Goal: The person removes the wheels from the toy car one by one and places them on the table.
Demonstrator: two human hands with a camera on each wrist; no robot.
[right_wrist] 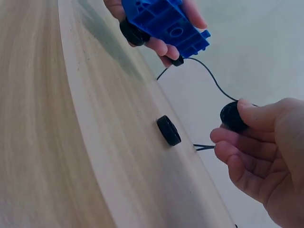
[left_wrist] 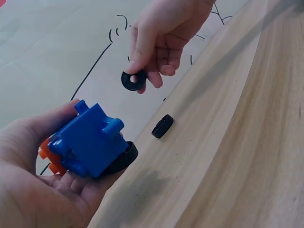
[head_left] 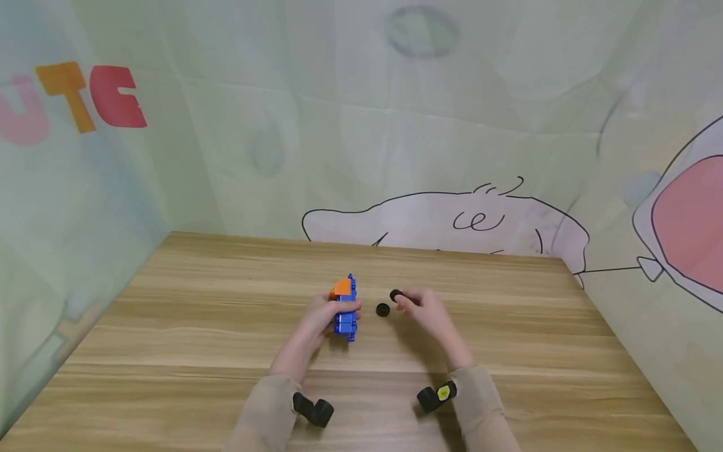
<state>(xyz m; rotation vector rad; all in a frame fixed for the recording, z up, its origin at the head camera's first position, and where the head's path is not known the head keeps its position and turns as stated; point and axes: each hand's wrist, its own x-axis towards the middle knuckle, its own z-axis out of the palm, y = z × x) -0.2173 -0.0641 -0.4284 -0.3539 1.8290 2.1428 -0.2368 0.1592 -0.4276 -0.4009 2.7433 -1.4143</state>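
My left hand grips a blue and orange toy car, tilted on its side above the table. In the right wrist view the car's blue underside faces out, with black wheels fitted along its lower side and bare axle stubs on its upper side. My right hand pinches a loose black wheel between thumb and fingers, apart from the car. Another black wheel lies on the table between the two hands. The left palm hides part of the car's orange section.
The wood-grain table extends around both hands. Behind it hangs a pale printed cloth with cartoon drawings and letters. Each sleeve carries a black wrist camera, one on the left and one on the right.
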